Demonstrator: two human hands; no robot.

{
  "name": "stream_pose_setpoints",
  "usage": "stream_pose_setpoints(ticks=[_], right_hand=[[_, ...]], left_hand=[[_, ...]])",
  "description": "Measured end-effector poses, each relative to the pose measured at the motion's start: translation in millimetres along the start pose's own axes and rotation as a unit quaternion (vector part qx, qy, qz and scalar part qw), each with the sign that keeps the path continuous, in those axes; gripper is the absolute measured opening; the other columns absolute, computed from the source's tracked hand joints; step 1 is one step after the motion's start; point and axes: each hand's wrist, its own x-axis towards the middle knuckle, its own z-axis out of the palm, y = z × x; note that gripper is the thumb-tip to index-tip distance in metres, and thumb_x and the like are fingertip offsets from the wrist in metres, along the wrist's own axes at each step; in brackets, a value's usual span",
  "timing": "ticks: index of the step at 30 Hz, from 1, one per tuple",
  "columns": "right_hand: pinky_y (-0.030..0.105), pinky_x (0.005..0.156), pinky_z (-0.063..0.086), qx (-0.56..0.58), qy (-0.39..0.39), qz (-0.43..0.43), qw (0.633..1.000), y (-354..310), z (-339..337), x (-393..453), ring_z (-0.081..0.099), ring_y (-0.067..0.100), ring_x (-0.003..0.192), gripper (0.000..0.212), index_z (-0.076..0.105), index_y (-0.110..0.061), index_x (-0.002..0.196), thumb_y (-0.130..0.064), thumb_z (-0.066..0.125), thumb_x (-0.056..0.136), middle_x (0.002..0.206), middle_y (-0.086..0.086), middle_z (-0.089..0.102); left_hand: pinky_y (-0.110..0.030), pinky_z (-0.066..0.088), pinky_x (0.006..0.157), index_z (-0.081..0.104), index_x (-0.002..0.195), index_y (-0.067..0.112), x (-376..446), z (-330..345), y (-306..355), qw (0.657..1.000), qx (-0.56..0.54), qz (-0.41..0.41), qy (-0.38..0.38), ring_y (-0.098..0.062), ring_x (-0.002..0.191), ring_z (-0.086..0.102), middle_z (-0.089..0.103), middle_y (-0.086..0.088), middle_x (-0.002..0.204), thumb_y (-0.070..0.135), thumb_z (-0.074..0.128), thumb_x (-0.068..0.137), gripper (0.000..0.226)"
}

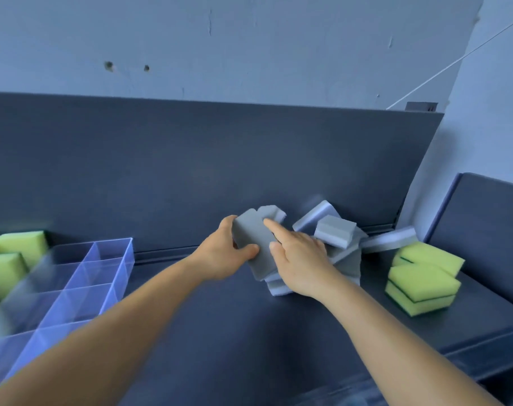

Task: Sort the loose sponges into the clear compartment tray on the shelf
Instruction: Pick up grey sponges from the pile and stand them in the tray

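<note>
At the shelf's left edge, the clear tray (82, 276) holds yellow-green sponges (13, 253) in its far-left compartments; the nearer cells look vacant. At mid-shelf, the left hand (223, 253) clamps thumb and fingers on a grey sponge (254, 238). The right hand (299, 262) rests beside it with fingers extended, forefinger on the sponge. The grey pile (334, 230) lies against the back panel (190, 171). Foam probably is light and compressible; grip by the long sides. Two yellow sponges (422, 279) sit near the right edge. Open shelf separates pile from tray.
</note>
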Motion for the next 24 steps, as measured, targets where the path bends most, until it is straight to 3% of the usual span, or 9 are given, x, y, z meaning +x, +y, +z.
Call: stream_pose_setpoints(ticks=[3, 7, 13, 17, 21, 24], right_hand=[[0.038, 0.106, 0.031, 0.030, 0.008, -0.001, 1.000, -3, 6, 8, 0.036, 0.021, 0.131, 0.044, 0.035, -0.026, 0.143, -0.020, 0.029, 0.100, 0.144, -0.005, 0.043], [0.034, 0.109, 0.031, 0.015, -0.044, 0.021, 0.999, -4, 8, 10, 0.030, 0.021, 0.136, 0.047, 0.032, -0.023, 0.144, -0.024, 0.039, 0.098, 0.149, -0.004, 0.036], [0.033, 0.103, 0.035, -0.022, -0.115, 0.021, 0.993, -17, 12, 15, 0.033, 0.022, 0.133, 0.062, 0.029, -0.024, 0.145, -0.043, 0.052, 0.090, 0.143, -0.002, 0.041], [0.032, 0.092, 0.040, -0.036, -0.099, 0.037, 0.994, -25, 15, 21, 0.043, 0.024, 0.124, 0.057, 0.032, -0.022, 0.142, -0.037, 0.053, 0.091, 0.135, 0.002, 0.045], [0.032, 0.075, 0.040, 0.074, -0.021, 0.089, 0.993, -25, 9, 20, 0.052, 0.026, 0.101, 0.037, 0.043, -0.018, 0.125, -0.036, 0.047, 0.093, 0.119, 0.003, 0.053], [0.032, 0.065, 0.040, 0.195, -0.018, 0.104, 0.975, -29, 1, 15, 0.054, 0.021, 0.090, 0.032, 0.047, -0.018, 0.112, -0.042, 0.043, 0.092, 0.102, -0.001, 0.058]], left_hand=[[-0.030, 0.050, 0.075, 0.020, 0.143, 0.032, -2, -17, -17, 0.999, -0.030, -0.021, 0.013, -0.020, 0.090, 0.061, 0.059, 0.000, 0.105, 0.033, 0.061, 0.088, 0.069], [-0.043, 0.057, 0.085, 0.027, 0.136, 0.035, -5, -33, -30, 0.996, -0.080, -0.038, 0.021, -0.025, 0.080, 0.065, 0.060, -0.001, 0.100, 0.022, 0.060, 0.088, 0.060], [-0.045, 0.057, 0.086, 0.031, 0.132, 0.034, -14, -44, -39, 0.996, -0.070, -0.049, 0.020, -0.030, 0.096, 0.067, 0.059, -0.004, 0.107, 0.016, 0.059, 0.085, 0.058], [-0.046, 0.056, 0.087, 0.034, 0.130, 0.036, -19, -48, -41, 0.997, -0.051, -0.046, 0.036, -0.025, 0.096, 0.065, 0.060, -0.002, 0.106, 0.018, 0.061, 0.082, 0.058], [-0.046, 0.056, 0.086, 0.040, 0.124, 0.033, -25, -52, -43, 0.996, -0.052, -0.033, 0.071, -0.025, 0.096, 0.063, 0.057, 0.001, 0.103, 0.016, 0.061, 0.083, 0.049], [-0.048, 0.055, 0.085, 0.041, 0.118, 0.032, -33, -53, -40, 0.995, -0.040, -0.018, 0.093, -0.028, 0.092, 0.062, 0.057, -0.005, 0.103, 0.013, 0.061, 0.083, 0.044]])
